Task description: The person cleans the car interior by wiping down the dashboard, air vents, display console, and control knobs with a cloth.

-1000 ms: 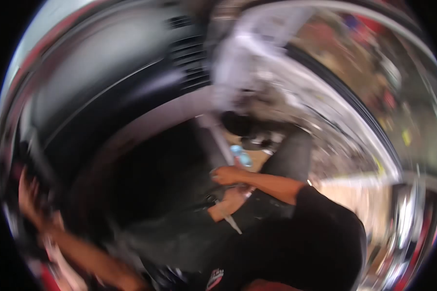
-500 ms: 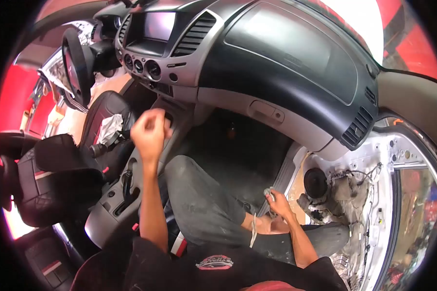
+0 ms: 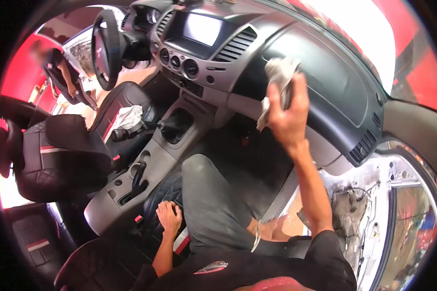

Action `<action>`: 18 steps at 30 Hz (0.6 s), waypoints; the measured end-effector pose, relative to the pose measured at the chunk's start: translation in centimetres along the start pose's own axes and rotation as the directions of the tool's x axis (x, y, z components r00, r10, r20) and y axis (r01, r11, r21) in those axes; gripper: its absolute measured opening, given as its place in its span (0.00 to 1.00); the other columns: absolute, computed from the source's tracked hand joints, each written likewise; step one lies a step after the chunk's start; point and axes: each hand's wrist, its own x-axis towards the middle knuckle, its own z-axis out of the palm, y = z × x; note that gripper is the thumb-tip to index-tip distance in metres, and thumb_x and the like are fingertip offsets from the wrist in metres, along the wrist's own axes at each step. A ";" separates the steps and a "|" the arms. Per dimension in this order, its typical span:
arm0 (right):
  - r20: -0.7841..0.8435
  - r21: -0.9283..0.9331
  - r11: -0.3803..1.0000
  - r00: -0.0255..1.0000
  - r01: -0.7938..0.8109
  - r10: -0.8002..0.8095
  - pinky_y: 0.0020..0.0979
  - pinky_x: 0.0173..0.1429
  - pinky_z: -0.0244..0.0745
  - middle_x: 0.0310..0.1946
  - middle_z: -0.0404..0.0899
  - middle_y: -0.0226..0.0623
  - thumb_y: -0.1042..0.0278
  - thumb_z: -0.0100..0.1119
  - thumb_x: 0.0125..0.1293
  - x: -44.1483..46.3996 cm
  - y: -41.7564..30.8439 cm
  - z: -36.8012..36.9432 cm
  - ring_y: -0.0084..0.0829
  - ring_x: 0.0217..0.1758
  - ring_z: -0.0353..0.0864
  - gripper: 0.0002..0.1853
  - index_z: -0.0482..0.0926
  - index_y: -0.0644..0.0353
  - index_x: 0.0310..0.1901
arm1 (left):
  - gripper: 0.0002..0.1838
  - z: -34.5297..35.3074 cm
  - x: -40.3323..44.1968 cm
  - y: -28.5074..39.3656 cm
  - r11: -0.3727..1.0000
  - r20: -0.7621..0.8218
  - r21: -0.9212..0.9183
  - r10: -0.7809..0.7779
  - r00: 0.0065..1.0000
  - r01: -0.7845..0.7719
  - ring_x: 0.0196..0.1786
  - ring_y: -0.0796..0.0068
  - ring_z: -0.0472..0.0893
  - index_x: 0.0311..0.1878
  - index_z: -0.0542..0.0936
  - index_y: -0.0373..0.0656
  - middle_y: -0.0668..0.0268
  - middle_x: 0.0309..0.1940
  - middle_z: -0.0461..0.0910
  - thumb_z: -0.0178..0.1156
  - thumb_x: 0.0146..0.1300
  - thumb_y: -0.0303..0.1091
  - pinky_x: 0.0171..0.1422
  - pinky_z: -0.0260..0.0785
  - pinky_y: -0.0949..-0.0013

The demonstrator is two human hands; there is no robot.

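Note:
My right hand [image 3: 290,114] is raised in front of the passenger side of the dashboard [image 3: 320,72], its fingers wrapped round a crumpled light cloth [image 3: 280,77]. Low at my left side, my left hand [image 3: 169,217] rests on the black quilted seat [image 3: 161,194] beside my bent knee [image 3: 199,169]. Its fingers lie spread, and nothing shows in it.
Left of me are the centre console [image 3: 102,211], handbrake [image 3: 140,179], gear lever [image 3: 167,124] and steering wheel [image 3: 107,48]. A white cloth [image 3: 127,118] lies on the driver's seat. Another person [image 3: 63,72] is outside, beyond the far door. The stripped door [image 3: 374,203] stands at right.
My right hand has risen from near my lower leg to the dashboard with the cloth. My left hand has dropped from above the console to the seat. The other person has come into view.

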 end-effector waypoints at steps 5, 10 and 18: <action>-0.027 -0.114 0.992 0.998 0.049 -0.052 0.44 0.62 0.72 0.50 0.74 0.56 0.61 0.63 0.70 10.0 1.3 3.8 0.53 0.55 0.77 0.23 0.76 0.71 0.58 | 0.18 1.8 1.4 -1.6 0.988 -0.059 0.035 -0.151 0.987 0.153 0.54 0.54 0.72 0.46 0.75 0.45 0.59 0.45 0.73 0.65 0.55 0.40 0.56 0.61 0.52; 0.099 -0.428 0.887 0.985 0.173 -0.144 0.47 0.74 0.64 0.63 0.73 0.57 0.48 0.51 0.77 17.1 9.8 11.5 0.53 0.69 0.72 0.30 0.76 0.65 0.67 | 0.18 2.6 0.9 -2.6 0.994 -0.140 -0.019 -0.113 0.984 0.111 0.54 0.54 0.74 0.47 0.77 0.48 0.60 0.47 0.75 0.65 0.53 0.41 0.56 0.62 0.51; 0.227 -0.613 0.784 0.927 -0.101 0.297 0.56 0.76 0.58 0.64 0.72 0.64 0.46 0.33 0.81 22.2 14.5 14.4 0.62 0.72 0.67 0.30 0.76 0.57 0.67 | 0.18 2.0 1.0 -2.6 0.993 -0.141 -0.028 -0.119 0.983 0.116 0.50 0.59 0.75 0.47 0.76 0.49 0.63 0.46 0.75 0.66 0.54 0.43 0.53 0.62 0.54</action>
